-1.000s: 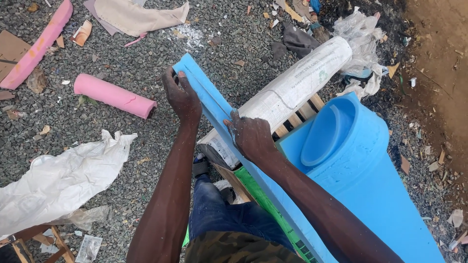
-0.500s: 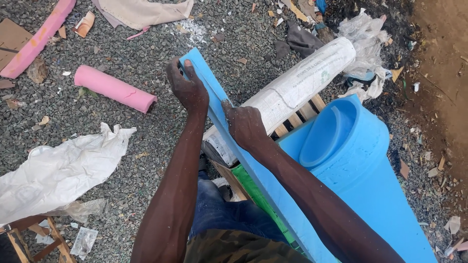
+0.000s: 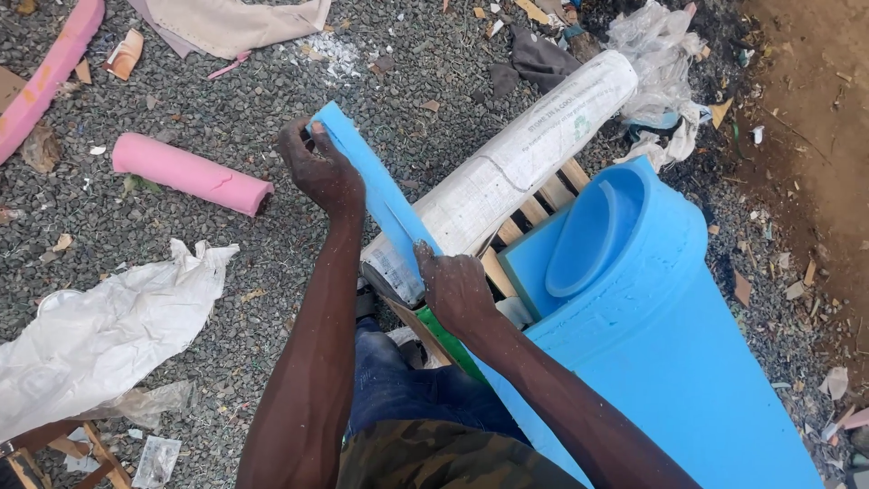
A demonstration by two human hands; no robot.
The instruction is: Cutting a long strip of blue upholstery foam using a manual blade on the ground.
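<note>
The left hand [image 3: 317, 167] closes its grip on the far end of a long blue foam strip [image 3: 371, 181], fingers curled over the strip's upper edge near its tip. The right hand [image 3: 455, 288] presses down on the same strip lower along its length, fingers bent over the edge where it crosses a white rolled bundle [image 3: 507, 167] — whether this grip is fully clamped or only pressing cannot be told, as the fingertips are hidden behind the foam. A slit or cut line shows in the strip between the two hands.

The strip runs diagonally from upper left toward the person's lap, where it appears continuous with a big blue foam roll [image 3: 652, 335] lying to the right, its coiled open end facing the camera. The white rolled bundle lies on a slatted wooden frame [image 3: 543, 195], just beside the blue roll and touching the strip from below. A green piece [image 3: 450, 344] shows under the right wrist.

All of this sits on a gravel ground [image 3: 253, 263]. Well apart to the left lie a pink foam cylinder [image 3: 190, 172] and, nearer the camera, a crumpled white sack [image 3: 100, 335]. A beige cloth [image 3: 235, 23] lies at the top edge — and clear plastic wrap [image 3: 656, 41] is bunched beyond the white bundle's far end.
</note>
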